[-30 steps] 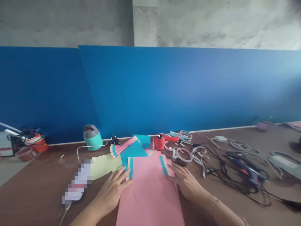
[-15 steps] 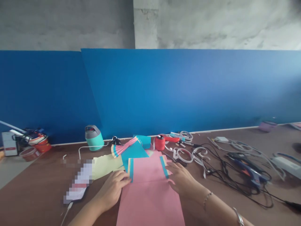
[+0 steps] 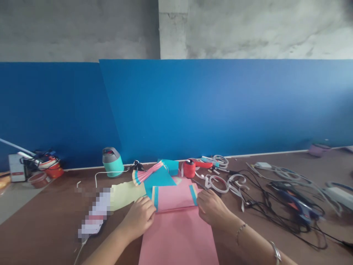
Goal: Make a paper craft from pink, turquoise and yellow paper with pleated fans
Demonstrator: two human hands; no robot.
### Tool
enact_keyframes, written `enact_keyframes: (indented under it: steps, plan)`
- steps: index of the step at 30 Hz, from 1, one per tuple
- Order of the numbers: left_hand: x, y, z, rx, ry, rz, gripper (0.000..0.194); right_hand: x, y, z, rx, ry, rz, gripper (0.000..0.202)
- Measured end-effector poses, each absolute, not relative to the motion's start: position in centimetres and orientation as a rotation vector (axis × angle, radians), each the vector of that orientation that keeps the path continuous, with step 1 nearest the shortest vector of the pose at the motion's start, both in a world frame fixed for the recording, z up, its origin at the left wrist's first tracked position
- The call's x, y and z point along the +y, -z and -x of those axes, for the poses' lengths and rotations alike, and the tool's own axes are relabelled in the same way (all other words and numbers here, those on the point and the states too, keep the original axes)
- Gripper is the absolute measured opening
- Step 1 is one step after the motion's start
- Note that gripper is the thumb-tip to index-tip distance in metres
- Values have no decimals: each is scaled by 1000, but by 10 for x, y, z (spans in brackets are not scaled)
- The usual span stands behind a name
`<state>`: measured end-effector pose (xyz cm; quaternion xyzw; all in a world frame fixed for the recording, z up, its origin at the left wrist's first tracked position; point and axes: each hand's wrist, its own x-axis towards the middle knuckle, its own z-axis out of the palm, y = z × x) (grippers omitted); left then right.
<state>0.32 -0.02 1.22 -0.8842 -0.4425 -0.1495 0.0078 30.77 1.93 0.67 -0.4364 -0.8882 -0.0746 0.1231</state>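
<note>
Faces one blue partition [image 3: 209,106] across one brown surface [image 3: 55,221]. Grips one pink paper [image 3: 179,235] at the lower center by both ends of its single crosswise fold, left hand [image 3: 140,217] and right hand [image 3: 213,209] each with curled fingers nearly closed on an edge. Shows two blue-and-cream bands [image 3: 156,198] flanking the fold's far side. Includes one pleated paper strip [image 3: 147,173] and one pale yellow sheet [image 3: 127,195] left of center, one red spool [image 3: 189,169] just right.
</note>
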Motion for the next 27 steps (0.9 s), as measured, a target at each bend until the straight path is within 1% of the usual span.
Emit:
enact_keyframes:
  steps: [3, 6, 9, 10, 11, 12, 13, 14, 15, 16, 17, 20, 22, 23, 25, 27]
  plan:
    - [2, -23, -2, -1576, 674, 2744, 24, 20, -22, -310, -2385, -37, 1264, 16]
    - [6, -52, 0, -1903, 1056, 2743, 25, 20, -47, -310, -2033, -448, 1288, 16]
    - [13, -83, 3, -2162, 1420, 2782, 28, 24, -63, -311, -1694, -904, 1281, 27]
    - [16, -89, 5, -2256, 1496, 2799, 31, 27, -63, -311, -1625, -1024, 1281, 29]
    - [20, -91, 7, -2356, 1490, 2819, 34, 31, -60, -311, -1597, -1101, 1296, 30]
    - [24, -89, 9, -2431, 1403, 2855, 35, 35, -55, -311, -1603, -1129, 1319, 30]
    - [27, -85, 10, -2481, 1244, 2897, 36, 38, -48, -311, -1646, -1101, 1357, 28]
    - [31, -77, 11, -2492, 1013, 2921, 34, 42, -39, -310, -1739, -1026, 1399, 26]
    - [34, -68, 10, -2421, 756, 2938, 28, 44, -30, -309, -1772, -985, 1409, 24]
    - [36, -58, 9, -2385, 679, 2928, 21, 45, -21, -307, -1793, -958, 1413, 22]
    - [37, -48, 6, -2363, 651, 2911, 19, 46, -13, -306, -1809, -931, 1421, 21]
    - [37, -29, -11, -2115, 751, 2829, 19, 43, 0, -302, -1825, -887, 1424, 17]
    - [33, -28, -27, -1873, 870, 2769, 22, 36, -2, -301, -1804, -833, 1395, 17]
    - [31, -31, -35, -1787, 962, 2661, 20, 32, -6, -300, -1755, -775, 1377, 18]
    - [23, -42, -51, -1643, 1120, 2475, 17, 21, -17, -297, -1597, -567, 1340, 20]
    - [15, -58, -64, -1565, 1228, 2357, 13, 9, -29, -292, -1488, -253, 1300, 16]
